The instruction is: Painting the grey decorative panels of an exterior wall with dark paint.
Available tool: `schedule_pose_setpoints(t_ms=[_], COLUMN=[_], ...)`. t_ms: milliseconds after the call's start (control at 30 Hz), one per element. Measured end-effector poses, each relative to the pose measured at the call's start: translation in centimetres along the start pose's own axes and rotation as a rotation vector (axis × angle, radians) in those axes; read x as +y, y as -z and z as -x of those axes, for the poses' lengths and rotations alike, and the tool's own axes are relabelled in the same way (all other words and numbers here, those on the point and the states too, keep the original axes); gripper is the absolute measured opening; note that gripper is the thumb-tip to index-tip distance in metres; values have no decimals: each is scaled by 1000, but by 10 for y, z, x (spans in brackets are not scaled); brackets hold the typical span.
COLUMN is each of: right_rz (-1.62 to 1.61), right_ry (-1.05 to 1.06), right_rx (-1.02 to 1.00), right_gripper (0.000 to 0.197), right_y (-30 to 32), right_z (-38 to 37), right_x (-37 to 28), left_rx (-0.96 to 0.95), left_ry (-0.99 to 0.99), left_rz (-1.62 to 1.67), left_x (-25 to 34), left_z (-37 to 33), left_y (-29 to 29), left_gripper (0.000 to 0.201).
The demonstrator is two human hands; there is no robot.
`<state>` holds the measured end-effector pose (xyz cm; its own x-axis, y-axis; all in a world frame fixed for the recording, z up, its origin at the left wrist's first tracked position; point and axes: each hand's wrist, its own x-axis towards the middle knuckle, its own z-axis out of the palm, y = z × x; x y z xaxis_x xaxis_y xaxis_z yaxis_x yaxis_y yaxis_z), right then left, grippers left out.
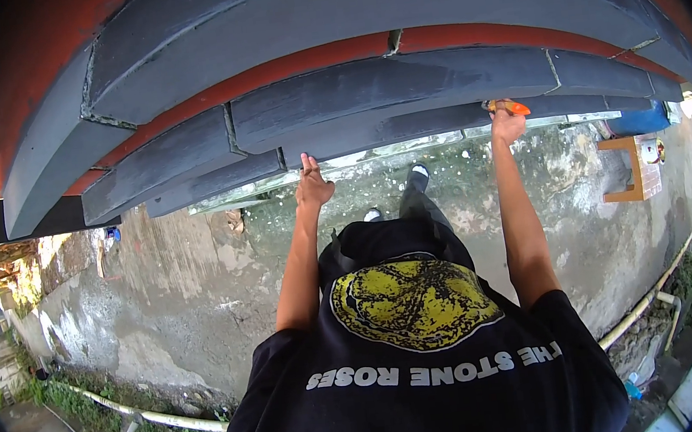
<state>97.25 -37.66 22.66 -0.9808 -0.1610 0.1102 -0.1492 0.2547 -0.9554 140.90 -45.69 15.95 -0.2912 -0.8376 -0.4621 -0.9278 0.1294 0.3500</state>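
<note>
My right hand (507, 124) grips a small paintbrush with an orange handle (516, 108). The brush head points left against the lower row of dark grey slabs (404, 128), where part of the surface looks darker and wet. Farther left, my left hand (313, 185) is held up with its fingertips at the bottom edge of that same row. Its fingers are apart and hold nothing. Above, larger grey slabs (358, 22) run across in stepped rows, with open joints between them and a red band (302, 59) showing behind.
Below the slabs lies stained concrete ground (175, 287), mossy near my feet. At the right stand a small wooden stool (638, 170) and a blue container (638, 121). A pale pipe (160, 419) runs along the grassy edge behind me.
</note>
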Motion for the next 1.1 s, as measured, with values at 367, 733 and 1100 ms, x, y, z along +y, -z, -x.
schedule_pose_setpoints(t_ms=[367,733,1100], right_rz=[-312,-344,-477], right_ry=[-217,2,-303], right_rx=[-469,-33,-710], right_gripper=[13,12,15], right_y=[-48,-53,-98], right_z=[118,67,214], right_x=[7,59,-23], left_rx=[-23,-78,-103], left_ry=[-10,-6,23], left_rz=[-28,-76,-118], left_x=[11,24,12], left_z=[3,-1,0], left_y=[10,19,16], left_gripper=[89,88,85])
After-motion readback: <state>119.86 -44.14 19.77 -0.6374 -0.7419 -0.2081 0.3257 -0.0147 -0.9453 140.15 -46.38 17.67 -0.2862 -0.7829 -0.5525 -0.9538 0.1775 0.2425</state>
